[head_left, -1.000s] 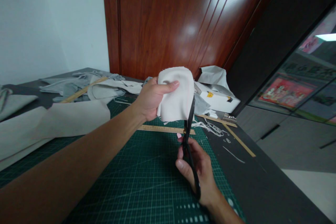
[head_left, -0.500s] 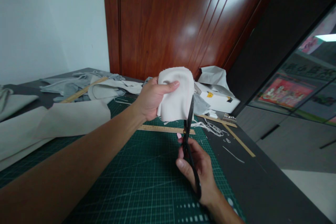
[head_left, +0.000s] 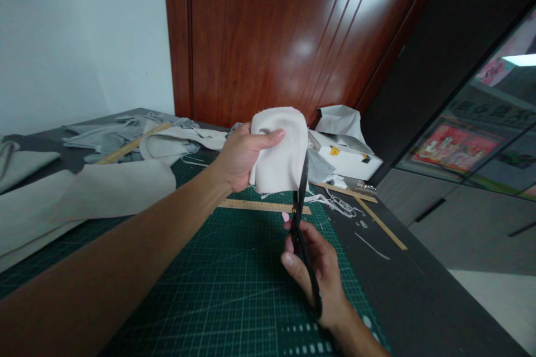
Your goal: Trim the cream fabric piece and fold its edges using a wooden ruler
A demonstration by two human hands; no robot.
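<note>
A piece of white fabric [head_left: 278, 164] with one rounded end is held up above the cutting mat. My left hand [head_left: 245, 153] is closed on its left side, thumb lying across the front. My right hand [head_left: 316, 265] grips black scissors [head_left: 298, 206] by the handles, blades pointing up. The blades meet the fabric's lower right edge, and a narrow bit of cloth shows on their far side. Beneath the hands lies the green cutting mat [head_left: 209, 284] with its printed grid. Behind the scissors a wooden ruler [head_left: 259, 206] rests on the mat.
Large pale fabric pieces [head_left: 125, 189] cover the left side. Grey cloth scraps [head_left: 104, 134] and another ruler [head_left: 125, 148] lie behind them. At the back right stands a white box [head_left: 347, 159]. White cords [head_left: 341, 203] and a wooden strip [head_left: 383, 226] lie on the dark table [head_left: 410, 290].
The fabric and my left hand have shifted very slightly left. My right hand keeps nearly the same place, with the scissors still at the fabric's edge.
</note>
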